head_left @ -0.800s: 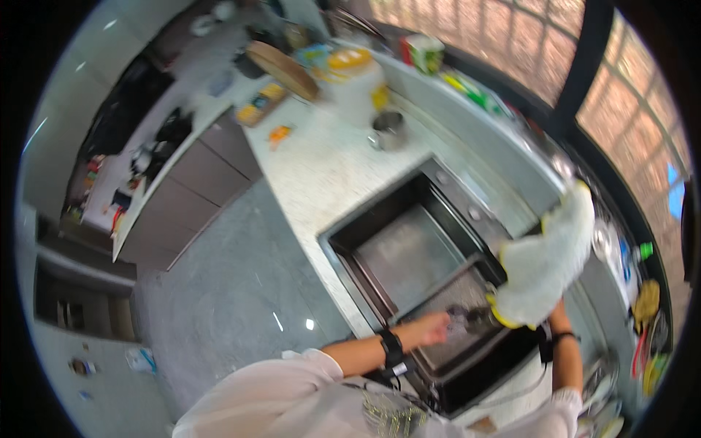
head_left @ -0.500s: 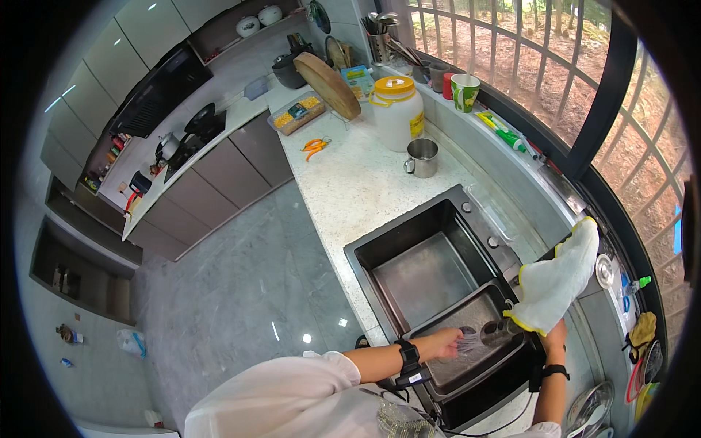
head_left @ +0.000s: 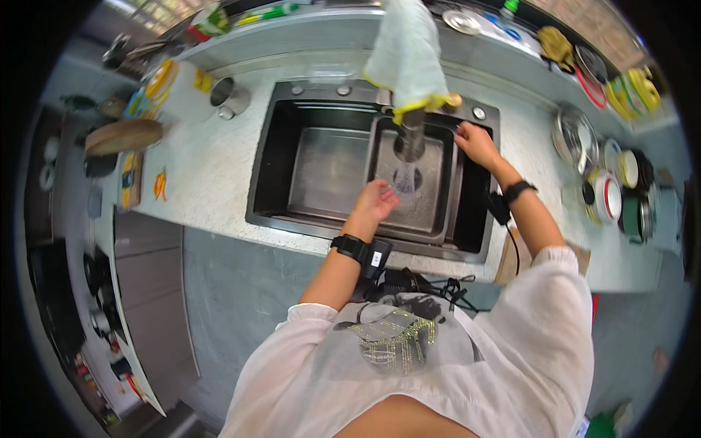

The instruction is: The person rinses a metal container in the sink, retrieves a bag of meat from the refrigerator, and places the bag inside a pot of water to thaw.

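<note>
Water (head_left: 405, 177) runs from the metal faucet spout (head_left: 413, 139) into the smaller inner basin (head_left: 432, 208) of the dark sink. A white cloth with yellow edging (head_left: 410, 58) drapes over the faucet. At the left side of the stream, my left hand (head_left: 376, 201) is open, palm partly up, with nothing in it. My right hand (head_left: 478, 146) hovers above the inner basin's right rim, its fingers curled in and nothing visible in them. Each wrist wears a dark band.
Left of the sink (head_left: 255, 197) stand a metal mug (head_left: 228, 96), a white tub with a yellow lid (head_left: 175, 87), orange peppers (head_left: 160, 185) and a round wooden board (head_left: 124, 137). To the right are a glass lid (head_left: 575, 139), jars (head_left: 604, 197) and a yellow bottle (head_left: 632, 93).
The view has swung round to the right, so the sink now lies straight ahead. My right hand has come away from beside the cloth-covered faucet. My left hand stays near the running water.
</note>
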Motion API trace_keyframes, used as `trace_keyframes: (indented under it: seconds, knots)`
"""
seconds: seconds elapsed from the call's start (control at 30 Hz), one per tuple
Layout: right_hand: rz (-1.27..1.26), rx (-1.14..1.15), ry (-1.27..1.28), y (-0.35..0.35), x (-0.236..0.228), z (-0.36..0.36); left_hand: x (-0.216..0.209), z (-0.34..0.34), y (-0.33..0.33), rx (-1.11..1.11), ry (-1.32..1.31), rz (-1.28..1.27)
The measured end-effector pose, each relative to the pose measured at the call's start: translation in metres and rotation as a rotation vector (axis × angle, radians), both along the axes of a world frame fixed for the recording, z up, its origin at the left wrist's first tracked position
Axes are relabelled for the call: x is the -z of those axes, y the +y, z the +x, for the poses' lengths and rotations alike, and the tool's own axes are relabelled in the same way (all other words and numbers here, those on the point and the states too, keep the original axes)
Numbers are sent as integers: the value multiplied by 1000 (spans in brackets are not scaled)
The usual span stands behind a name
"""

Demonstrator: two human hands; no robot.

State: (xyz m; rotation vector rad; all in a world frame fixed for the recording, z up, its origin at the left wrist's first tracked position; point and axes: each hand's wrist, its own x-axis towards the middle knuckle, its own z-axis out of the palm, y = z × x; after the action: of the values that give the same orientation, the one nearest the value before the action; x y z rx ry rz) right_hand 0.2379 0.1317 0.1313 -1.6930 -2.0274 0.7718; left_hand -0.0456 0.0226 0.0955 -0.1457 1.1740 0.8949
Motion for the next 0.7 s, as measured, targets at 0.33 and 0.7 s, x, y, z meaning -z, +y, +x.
trace_keyframes:
  seconds: [0.33,0.7]
  knots:
    - [57,-39,-371,71,-14,-1,-16,-5,-2,114,-16,-58]
    - [31,-355,-542,118,-6,10,-12,10,-7,128,10,-66]
